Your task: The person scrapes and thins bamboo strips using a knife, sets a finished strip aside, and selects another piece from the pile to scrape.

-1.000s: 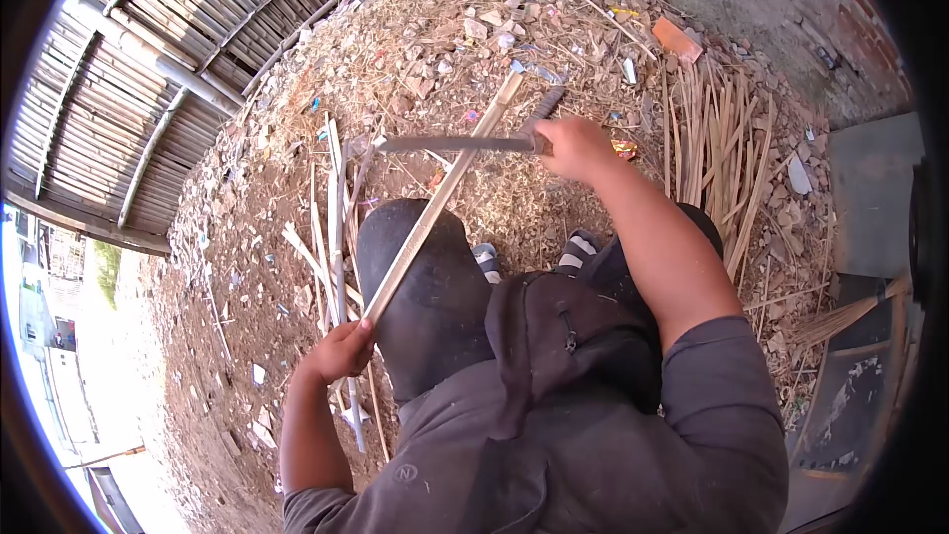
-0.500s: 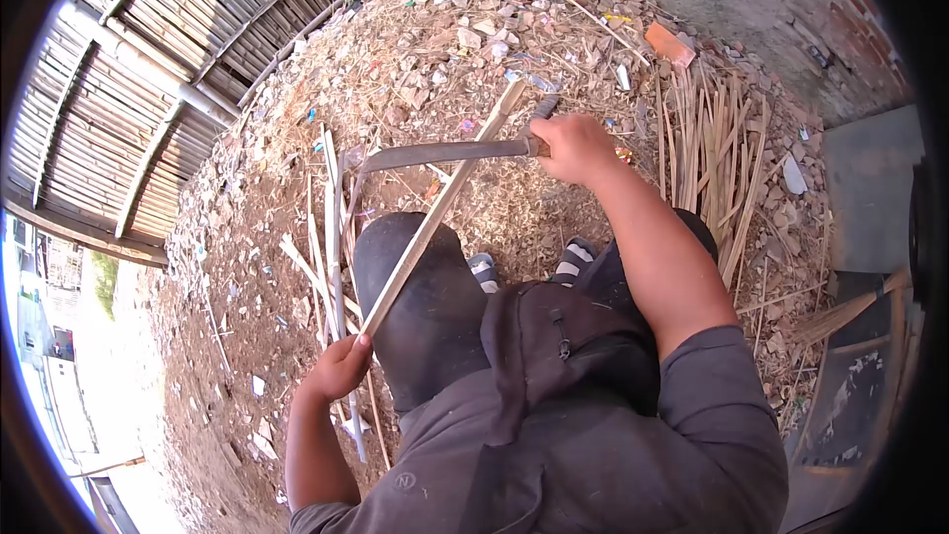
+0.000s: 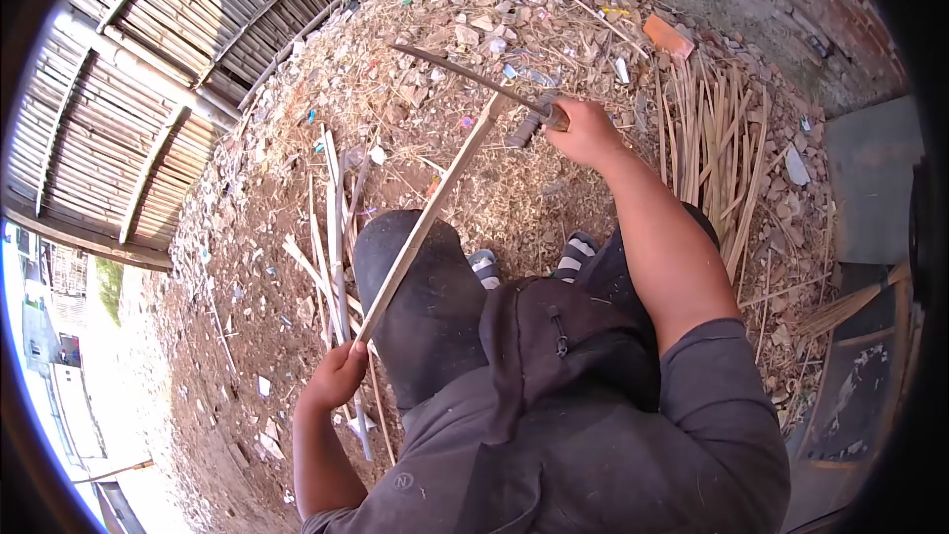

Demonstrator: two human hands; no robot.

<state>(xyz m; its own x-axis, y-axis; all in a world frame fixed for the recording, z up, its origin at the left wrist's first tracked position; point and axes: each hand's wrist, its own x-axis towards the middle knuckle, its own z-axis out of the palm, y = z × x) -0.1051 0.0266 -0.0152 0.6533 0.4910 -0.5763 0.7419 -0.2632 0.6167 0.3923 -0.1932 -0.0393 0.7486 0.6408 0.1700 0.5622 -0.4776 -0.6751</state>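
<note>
My left hand (image 3: 338, 376) is closed on the lower end of a long pale bamboo strip (image 3: 425, 221), which slants up and to the right over my left knee. In my right hand (image 3: 585, 131) is the handle of a machete (image 3: 455, 66), its long dark blade pointing up and to the left. The blade is at the strip's upper end; whether they touch I cannot tell. Below the blade, beside my right hand, a short dark block (image 3: 524, 129) shows on the ground.
Split strips (image 3: 712, 138) lie in a pile on the right, and more pale strips (image 3: 333, 227) lie left of my knee. An orange brick piece (image 3: 668, 37) rests near the wall (image 3: 791, 0). A bamboo fence (image 3: 188, 69) stands at upper left. Rubble covers the ground.
The machete has swung from lying nearly level across the strip to tilting up at the strip's top end. My right hand has turned and shifted slightly right; my left hand keeps its hold.
</note>
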